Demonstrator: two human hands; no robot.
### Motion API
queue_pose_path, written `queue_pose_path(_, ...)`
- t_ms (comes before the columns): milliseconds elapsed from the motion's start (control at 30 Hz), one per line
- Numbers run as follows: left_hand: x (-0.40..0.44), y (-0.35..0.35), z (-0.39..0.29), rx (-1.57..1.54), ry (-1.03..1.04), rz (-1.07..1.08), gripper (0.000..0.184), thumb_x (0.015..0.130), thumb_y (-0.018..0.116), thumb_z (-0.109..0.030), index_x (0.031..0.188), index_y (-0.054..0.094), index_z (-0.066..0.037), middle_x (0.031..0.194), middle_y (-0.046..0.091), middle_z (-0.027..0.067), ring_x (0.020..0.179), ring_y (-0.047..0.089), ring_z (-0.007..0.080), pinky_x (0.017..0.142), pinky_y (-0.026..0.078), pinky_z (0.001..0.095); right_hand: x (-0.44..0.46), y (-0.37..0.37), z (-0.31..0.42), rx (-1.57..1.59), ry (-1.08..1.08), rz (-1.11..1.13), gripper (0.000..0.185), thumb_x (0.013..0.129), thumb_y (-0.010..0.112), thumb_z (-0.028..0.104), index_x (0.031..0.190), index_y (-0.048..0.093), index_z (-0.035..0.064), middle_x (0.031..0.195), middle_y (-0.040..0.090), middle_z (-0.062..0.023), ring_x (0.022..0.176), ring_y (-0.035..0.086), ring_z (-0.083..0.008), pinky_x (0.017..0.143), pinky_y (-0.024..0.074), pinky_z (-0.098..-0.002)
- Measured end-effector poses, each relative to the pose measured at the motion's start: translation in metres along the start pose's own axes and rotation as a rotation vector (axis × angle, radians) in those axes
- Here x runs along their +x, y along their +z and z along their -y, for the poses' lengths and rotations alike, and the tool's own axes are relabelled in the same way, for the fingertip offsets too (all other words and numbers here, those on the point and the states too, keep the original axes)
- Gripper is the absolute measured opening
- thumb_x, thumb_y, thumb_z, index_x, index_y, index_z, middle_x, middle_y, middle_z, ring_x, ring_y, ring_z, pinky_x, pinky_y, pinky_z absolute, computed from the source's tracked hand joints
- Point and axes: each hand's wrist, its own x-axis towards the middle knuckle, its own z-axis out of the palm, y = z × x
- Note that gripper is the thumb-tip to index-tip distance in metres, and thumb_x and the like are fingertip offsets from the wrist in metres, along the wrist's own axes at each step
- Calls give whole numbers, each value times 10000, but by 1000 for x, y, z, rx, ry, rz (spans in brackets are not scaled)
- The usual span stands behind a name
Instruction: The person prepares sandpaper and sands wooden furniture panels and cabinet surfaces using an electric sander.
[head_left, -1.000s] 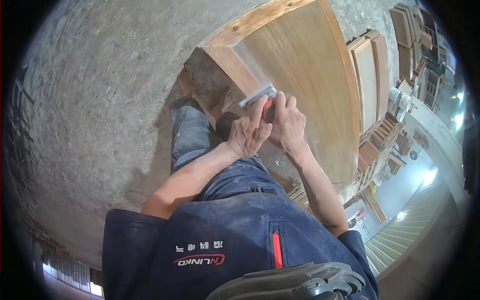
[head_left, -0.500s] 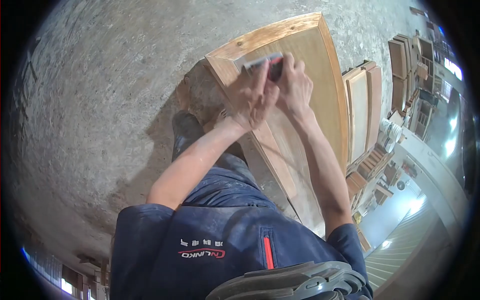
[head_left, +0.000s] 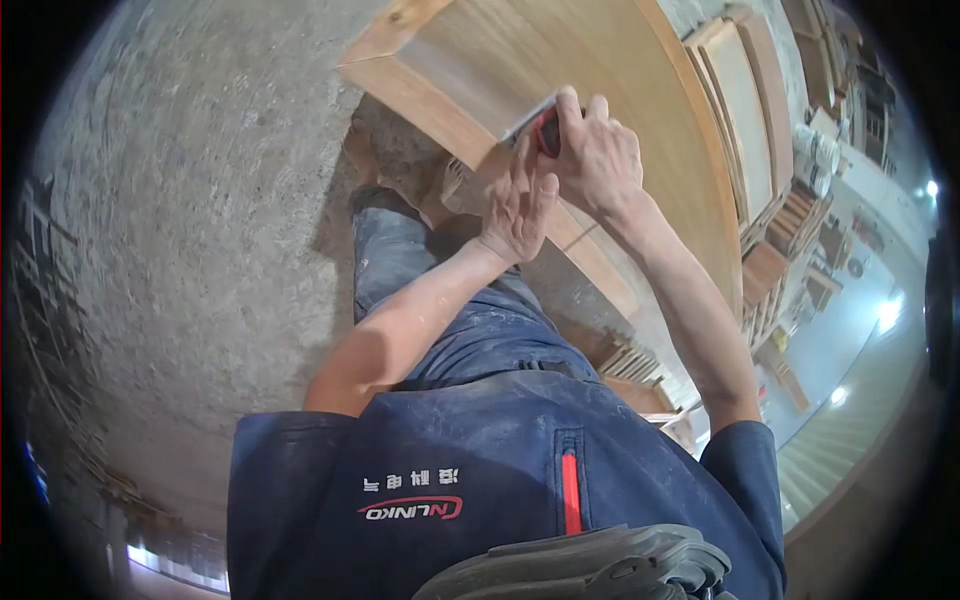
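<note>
My right hand [head_left: 605, 160] is closed around a red and black hand sander [head_left: 547, 132] with a thin grey base plate. My left hand [head_left: 515, 205] presses its fingers against the sander's near left side, thumb raised apart. Some of those fingertips are hidden. The tool sits over the inner edge of the pale wooden frame rail [head_left: 430, 105], beside the flat inset of a large wooden panel [head_left: 600, 50] with a curved far edge. Both forearms reach across the panel's near side.
More wooden panels [head_left: 740, 110] lean in a stack on the right. White buckets [head_left: 818, 150] stand beyond them, near slatted wooden pieces [head_left: 775, 255]. A dusty concrete floor [head_left: 200, 200] spreads to the left. My bare foot [head_left: 452, 178] is beside the panel's near rail.
The view has shifted, so the panel appears higher and larger. Both hands and the sander have moved along the near rail, away from the panel's far left corner.
</note>
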Motion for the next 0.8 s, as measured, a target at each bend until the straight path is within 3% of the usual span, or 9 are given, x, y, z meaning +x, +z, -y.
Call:
queue_pose_path(167, -41, 52, -4, 121, 78, 270, 662, 1106, 514, -294, 1662, 304, -2, 1605, 470, 292, 1238, 649, 495, 998, 549, 514, -85, 36, -60, 103, 147, 8, 432, 900, 735, 271, 1164, 562, -24, 990, 667, -277, 820, 749, -435, 703, 625, -510)
queue_pose_path(200, -47, 50, -3, 389, 56, 510, 583, 1100, 506, -210, 1636, 377, -20, 1640, 446, 269, 1222, 658, 489, 961, 564, 526, -95, 31, -66, 190, 211, 23, 347, 869, 747, 251, 1086, 618, 13, 987, 679, -236, 889, 738, -407, 721, 623, -522)
queue_pose_path(300, -46, 45, -8, 91, 72, 498, 527, 1136, 448, -262, 1603, 462, -18, 1602, 540, 196, 1204, 687, 318, 866, 571, 387, -128, 47, -73, 430, 168, -331, 343, 699, 784, 235, 962, 655, 56, 953, 691, -169, 924, 694, -415, 752, 595, -524)
queue_pose_path(400, -40, 36, -36, -154, -376, 398, 482, 1134, 436, -235, 1542, 552, -7, 1500, 626, 113, 1135, 663, 150, 743, 523, 232, -107, 77, -56, 521, 267, -442, 442, 677, 796, 260, 1011, 662, 3, 952, 683, -228, 932, 714, -386, 758, 606, -485)
queue_pose_path(433, -36, 26, -32, -116, -268, 348, 470, 1119, 452, -202, 1530, 557, 0, 1503, 626, 111, 1156, 648, 127, 717, 515, 212, -96, 76, -44, 514, 316, -485, 479, 670, 803, 267, 1013, 651, -31, 942, 678, -243, 920, 719, -386, 750, 606, -478)
queue_pose_path(533, -15, 1, -31, 120, -14, 126, 428, 1131, 455, -252, 1449, 623, -20, 1408, 673, 72, 1058, 661, 113, 705, 510, 226, -70, 62, -19, 532, 390, -529, 538, 664, 814, 271, 1022, 634, -88, 936, 670, -269, 899, 726, -388, 740, 606, -467)
queue_pose_path(600, -8, -27, -46, 113, -297, 99, 350, 1114, 530, -247, 1354, 668, -34, 1253, 715, 48, 1016, 669, 129, 739, 520, 249, -59, 44, -17, 580, 319, -490, 582, 679, 821, 260, 1076, 626, -118, 972, 669, -276, 838, 730, -391, 711, 605, -467)
queue_pose_path(733, 8, -31, -19, 109, -432, 416, 196, 969, 673, -106, 1141, 748, -48, 1033, 743, 66, 892, 679, 155, 746, 512, 293, -4, 59, -5, 533, 436, -735, 380, 733, 768, 275, 1054, 685, 88, 920, 686, -165, 868, 696, -401, 708, 595, -516)
queue_pose_path(800, 18, -28, -25, 195, -433, 554, 207, 944, 652, -76, 1115, 757, -23, 1025, 770, 125, 914, 713, 214, 815, 557, 347, 15, 48, -7, 473, 413, -878, 397, 778, 786, 281, 1082, 661, 59, 963, 668, -220, 846, 699, -412, 682, 596, -523)
